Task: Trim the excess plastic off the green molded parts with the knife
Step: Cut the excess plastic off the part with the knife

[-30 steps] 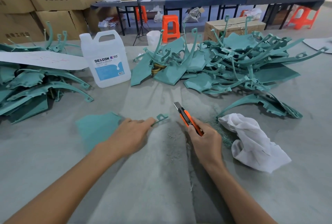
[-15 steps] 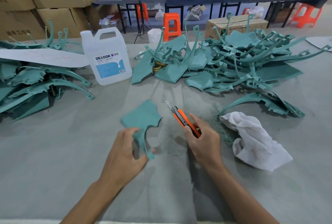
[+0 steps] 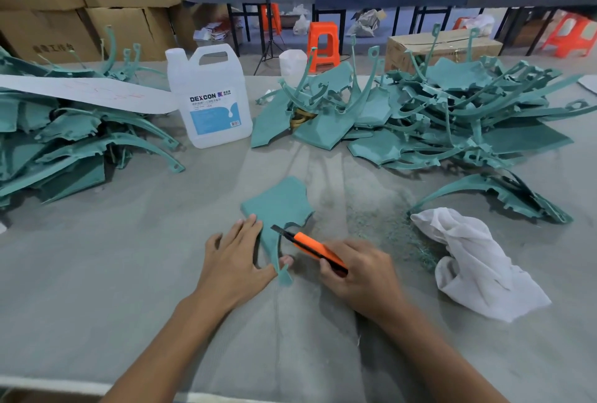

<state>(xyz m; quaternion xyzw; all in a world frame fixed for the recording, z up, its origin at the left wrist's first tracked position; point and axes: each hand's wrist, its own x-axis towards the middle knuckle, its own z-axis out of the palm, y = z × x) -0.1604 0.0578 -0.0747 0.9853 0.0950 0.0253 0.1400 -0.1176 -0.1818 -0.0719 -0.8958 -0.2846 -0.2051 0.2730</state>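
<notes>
Knife [image 3: 310, 246], gripped in the right hand [image 3: 358, 273], aimed leftward at the green part [image 3: 277, 205], which I saw lying lengthwise toward me under the flat, spread left hand [image 3: 235, 260].

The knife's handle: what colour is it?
The knife is orange with a dark blade end, best seen in the head view.

Matt green plastic part [image 3: 277, 205], crumpled white cloth [image 3: 475, 260]

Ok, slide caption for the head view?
Left hand presses a green molded part to the table; right hand holds an orange utility knife at its edge.
</notes>
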